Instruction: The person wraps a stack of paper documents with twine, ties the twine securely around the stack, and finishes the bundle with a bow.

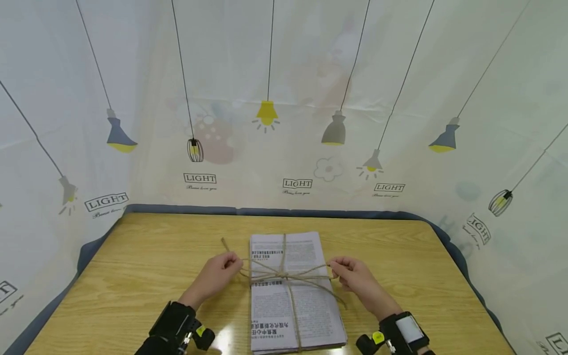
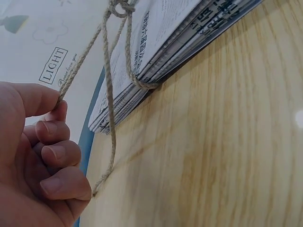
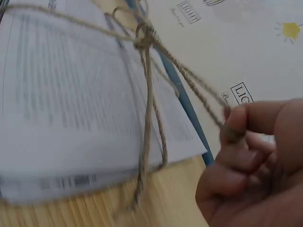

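A stack of folded newspapers point(image 1: 295, 310) lies on the wooden table, bound crosswise with brown twine point(image 1: 292, 301). At the middle of the top sheet the twine meets in a knot point(image 1: 282, 274) with loops drawn out to both sides. My left hand point(image 1: 217, 273) pinches the left loop point(image 2: 78, 66) between thumb and forefinger, off the stack's left edge. On the other side my right hand point(image 1: 357, 281) pinches the right loop point(image 3: 194, 87) between thumb and fingertips. Loose twine ends hang on both sides, one past the stack's right edge.
The wooden table point(image 1: 168, 241) extends around the stack. Behind it hangs a pale curtain point(image 1: 248, 49) printed with lamps, with a dark blue strip point(image 1: 310, 213) along the table's far edge. A black camera band point(image 1: 173, 320) is on the left wrist, another point(image 1: 404, 333) on the right.
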Motion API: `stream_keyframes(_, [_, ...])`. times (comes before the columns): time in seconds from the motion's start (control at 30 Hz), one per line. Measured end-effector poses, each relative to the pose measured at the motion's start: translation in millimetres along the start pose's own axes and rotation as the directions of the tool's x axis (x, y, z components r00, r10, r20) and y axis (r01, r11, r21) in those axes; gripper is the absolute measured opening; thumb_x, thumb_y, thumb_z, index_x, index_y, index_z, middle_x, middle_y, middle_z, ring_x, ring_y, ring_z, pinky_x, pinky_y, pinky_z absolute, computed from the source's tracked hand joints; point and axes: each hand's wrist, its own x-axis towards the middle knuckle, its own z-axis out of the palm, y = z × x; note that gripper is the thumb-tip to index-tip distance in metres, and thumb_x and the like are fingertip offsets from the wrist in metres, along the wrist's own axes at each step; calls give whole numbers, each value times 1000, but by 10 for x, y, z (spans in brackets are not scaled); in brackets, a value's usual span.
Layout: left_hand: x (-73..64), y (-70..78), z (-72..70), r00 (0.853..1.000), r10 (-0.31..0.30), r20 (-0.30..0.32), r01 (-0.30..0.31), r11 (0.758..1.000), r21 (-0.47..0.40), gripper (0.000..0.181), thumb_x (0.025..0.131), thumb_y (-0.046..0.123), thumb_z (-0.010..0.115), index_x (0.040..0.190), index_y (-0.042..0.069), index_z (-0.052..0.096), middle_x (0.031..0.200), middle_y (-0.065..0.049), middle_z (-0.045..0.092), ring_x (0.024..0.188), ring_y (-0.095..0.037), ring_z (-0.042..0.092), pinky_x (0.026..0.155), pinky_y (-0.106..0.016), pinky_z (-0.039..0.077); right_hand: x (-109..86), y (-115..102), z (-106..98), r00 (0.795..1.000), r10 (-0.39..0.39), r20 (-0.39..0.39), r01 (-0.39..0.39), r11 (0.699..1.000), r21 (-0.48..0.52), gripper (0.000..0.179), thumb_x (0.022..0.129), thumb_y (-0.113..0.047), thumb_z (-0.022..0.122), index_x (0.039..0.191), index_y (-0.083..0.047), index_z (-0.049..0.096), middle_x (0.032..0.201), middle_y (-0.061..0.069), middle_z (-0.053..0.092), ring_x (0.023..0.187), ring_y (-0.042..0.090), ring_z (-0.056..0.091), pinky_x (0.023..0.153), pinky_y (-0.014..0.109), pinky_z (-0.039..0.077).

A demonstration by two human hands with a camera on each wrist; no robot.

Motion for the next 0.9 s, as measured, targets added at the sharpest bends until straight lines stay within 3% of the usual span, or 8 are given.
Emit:
stream_keyframes(0.17, [-18,21,-39,1000,10,-2,-10,1000,-17,23,102,28,51,89,9,57,76,-3,46,63,-12,39,64,-28,34,2,32,-26,998,-50,-36,38,956,-291,37,97,-36,58,116,-6,69,105,8,67,91,18,58,75,33,47])
stream_keyframes(0.27, [-20,24,-59,1000,21,-11,-22,1000,-11,25,103,27,51,85,10,53,75,-2,43,62,-11,37,65,-28,33,-4,39,-32,998,-52,-28,39,932,-360,28,100,-29,56,110,-6,69,104,9,66,89,18,55,75,32,46])
stream_keyframes(0.37, [-31,9,-71,1000,18,-22,-18,1000,-8,25,103,26,51,84,10,51,76,-2,43,62,-11,36,66,-28,33,-23,34,-42,999,0,-53,-17,948,-317,27,103,-24,48,111,-3,64,97,9,60,75,16,47,65,28,40])
stream_keyframes(0.47, [-42,-6,-70,1000,1,-29,-2,1000,-20,23,102,27,52,87,10,54,78,-3,46,64,-11,38,65,-29,33,-46,56,-85,999,35,-25,-39,977,-211,31,105,-24,43,115,2,56,88,4,52,63,13,37,58,26,35])
stream_keyframes(0.6, [-60,-16,-54,999,-11,-43,10,999,-32,22,101,27,53,89,9,56,78,-3,47,64,-12,39,65,-28,34,-54,92,-153,998,25,62,-16,989,-146,40,103,-33,49,119,3,57,98,6,57,59,10,31,57,25,35])
stream_keyframes(0.7, [-80,-27,-44,998,-10,-64,7,999,-34,21,102,26,53,90,9,56,77,-3,46,65,-12,40,65,-28,34,-44,97,-170,999,31,34,-26,991,-132,43,101,-37,53,121,0,60,99,7,59,57,10,31,57,25,35])
stream_keyframes(0.8, [-95,-46,-34,996,-12,-83,9,999,-38,21,102,25,53,91,8,58,76,-2,45,64,-12,40,65,-28,34,-33,103,-180,998,57,-21,-59,994,-90,41,103,-34,49,120,2,57,80,0,47,55,10,28,56,26,32])
stream_keyframes(0.9, [-103,-65,-21,995,-34,-99,31,999,-36,20,101,23,54,91,7,59,75,-3,46,64,-13,41,65,-28,34,-36,111,-192,995,85,-55,-88,995,-49,35,104,-31,45,113,2,52,73,-2,37,55,11,25,56,26,30])
